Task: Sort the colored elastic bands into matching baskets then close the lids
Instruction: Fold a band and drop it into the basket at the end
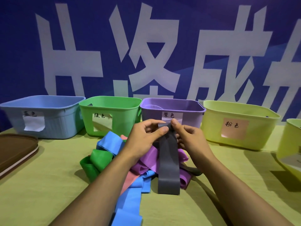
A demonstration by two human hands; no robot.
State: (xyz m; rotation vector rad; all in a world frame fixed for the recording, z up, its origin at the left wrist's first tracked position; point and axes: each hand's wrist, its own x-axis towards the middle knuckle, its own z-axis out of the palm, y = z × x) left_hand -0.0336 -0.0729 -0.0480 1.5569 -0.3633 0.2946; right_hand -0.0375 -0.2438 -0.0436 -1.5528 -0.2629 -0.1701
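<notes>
Both hands hold one dark grey elastic band (168, 167) by its top end, in front of the purple basket (190, 118). My left hand (146, 136) pinches it from the left, my right hand (187, 136) from the right, and the band hangs down over the pile. The pile on the table holds blue bands (110, 142), green bands (94, 162), purple bands (146, 162) and a pink band (130, 180). A blue basket (53, 118), a green basket (123, 121) and a yellow basket (260, 128) with a pink label stand in the back row, all open.
A stack of brown lids (14, 150) lies at the left edge of the yellow-green tablecloth (48, 185). Another yellow basket (291, 154) is cut off at the right edge. A blue banner with large white characters stands right behind the baskets.
</notes>
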